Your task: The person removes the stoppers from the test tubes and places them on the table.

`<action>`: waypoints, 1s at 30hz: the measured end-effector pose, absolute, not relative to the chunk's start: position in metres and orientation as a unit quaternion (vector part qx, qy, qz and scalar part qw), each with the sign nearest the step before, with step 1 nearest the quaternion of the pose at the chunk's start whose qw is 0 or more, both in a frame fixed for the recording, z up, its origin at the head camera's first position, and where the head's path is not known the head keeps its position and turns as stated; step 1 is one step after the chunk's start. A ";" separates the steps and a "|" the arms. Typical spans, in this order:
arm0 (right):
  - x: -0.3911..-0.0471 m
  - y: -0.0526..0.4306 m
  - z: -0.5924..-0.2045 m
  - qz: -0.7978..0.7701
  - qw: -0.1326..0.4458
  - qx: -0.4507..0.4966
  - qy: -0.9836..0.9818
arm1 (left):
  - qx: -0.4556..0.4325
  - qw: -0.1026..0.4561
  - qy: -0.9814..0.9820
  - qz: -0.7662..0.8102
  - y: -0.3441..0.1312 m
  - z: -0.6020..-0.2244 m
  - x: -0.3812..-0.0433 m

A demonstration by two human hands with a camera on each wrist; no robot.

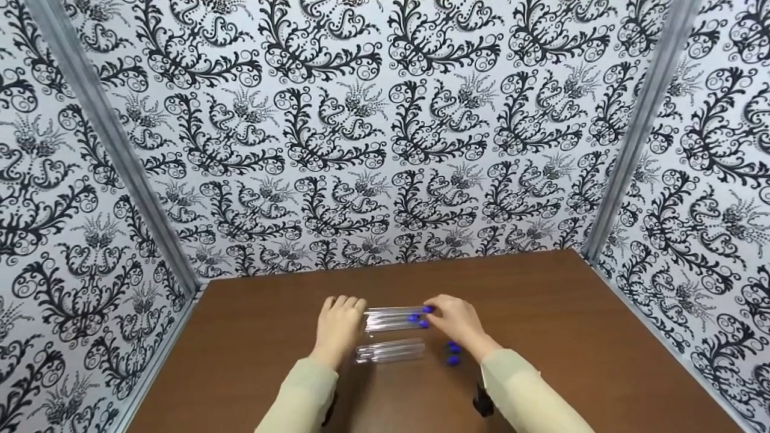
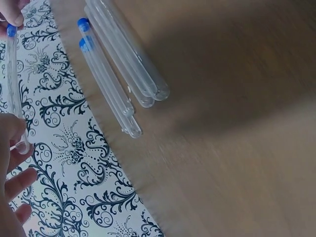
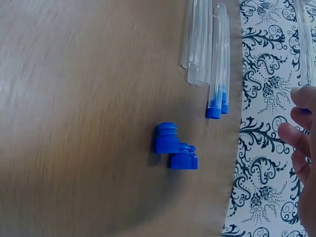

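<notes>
A clear test tube (image 2: 13, 74) with a blue cap (image 2: 11, 30) stretches between the two hands above the table. My left hand (image 1: 338, 325) pinches its rounded end between thumb and finger, the other fingers loosely bent. At the capped end, my right hand (image 1: 460, 323) grips the blue cap with thumb and fingertips. Two capped test tubes (image 3: 216, 74) lie side by side on the table below. Next to them, closer to me, rest several uncapped test tubes (image 1: 390, 351).
Three loose blue caps (image 3: 167, 139) sit on the brown wooden table (image 1: 271, 313), near my right wrist. Patterned wall panels (image 1: 373, 150) close in the back and both sides, with grey metal posts (image 1: 631, 132) at the corners.
</notes>
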State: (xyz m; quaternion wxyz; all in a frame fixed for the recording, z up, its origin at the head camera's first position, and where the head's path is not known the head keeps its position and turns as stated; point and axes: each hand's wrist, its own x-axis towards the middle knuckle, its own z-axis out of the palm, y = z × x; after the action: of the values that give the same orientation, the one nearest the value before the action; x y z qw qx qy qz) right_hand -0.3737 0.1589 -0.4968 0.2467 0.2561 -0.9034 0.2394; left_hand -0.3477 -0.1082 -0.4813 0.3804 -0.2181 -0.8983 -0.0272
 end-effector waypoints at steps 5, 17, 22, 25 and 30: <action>-0.377 0.159 -0.498 0.232 0.251 0.260 -0.903 | -0.220 0.386 -0.895 -0.035 -0.111 -0.483 -0.349; -0.380 0.169 -0.502 0.169 0.278 0.267 -0.907 | -0.250 0.379 -0.891 -0.023 -0.101 -0.480 -0.353; -0.383 0.170 -0.504 0.120 0.323 0.290 -0.893 | -0.250 0.372 -0.894 0.007 -0.100 -0.480 -0.355; -0.384 0.171 -0.507 0.108 0.341 0.310 -0.881 | -0.247 0.364 -0.898 0.020 -0.100 -0.480 -0.355; -0.386 0.175 -0.509 0.098 0.364 0.327 -0.866 | -0.242 0.344 -0.907 0.034 -0.098 -0.480 -0.354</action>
State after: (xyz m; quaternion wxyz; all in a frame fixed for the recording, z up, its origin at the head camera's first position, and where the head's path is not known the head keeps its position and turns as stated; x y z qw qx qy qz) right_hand -0.3862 0.1745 -0.5095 0.3644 0.3271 -0.8663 0.0980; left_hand -0.3535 -0.0984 -0.4796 0.3441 -0.2420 -0.9066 0.0339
